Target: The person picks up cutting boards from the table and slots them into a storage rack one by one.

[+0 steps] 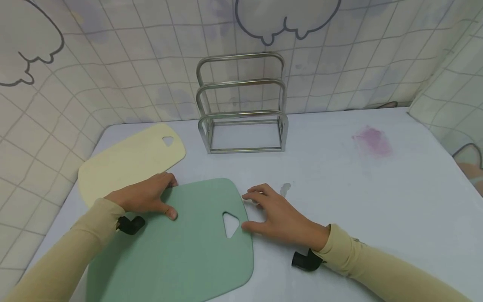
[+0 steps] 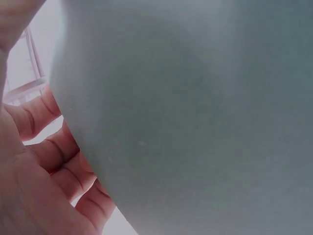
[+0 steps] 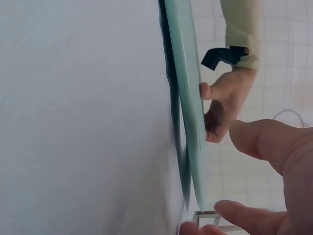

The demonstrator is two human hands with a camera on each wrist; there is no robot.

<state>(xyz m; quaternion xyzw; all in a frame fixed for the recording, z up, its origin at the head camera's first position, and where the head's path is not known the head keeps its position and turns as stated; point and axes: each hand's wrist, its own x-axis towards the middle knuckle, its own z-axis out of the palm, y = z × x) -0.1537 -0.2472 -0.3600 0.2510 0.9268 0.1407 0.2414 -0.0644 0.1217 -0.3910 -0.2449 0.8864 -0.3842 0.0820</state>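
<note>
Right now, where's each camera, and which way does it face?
Head: on the head, facing forward and down at the green board; left hand, right hand and sleeves show.
Left wrist: on that wrist, facing the green board close up; left hand at the side.
Right wrist: on that wrist, looking across the table at the green board's edge; both hands show.
Head and right wrist share both hands.

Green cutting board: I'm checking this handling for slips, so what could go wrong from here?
The green cutting board might tip or slip if raised now: the left hand holds its far edge, but the right hand, at the right edge, does not look closed round it. The cream board lies close to the left hand and could get nudged. If swung forward carelessly, the green cutting board may knock the metal rack standing beyond it.
</note>
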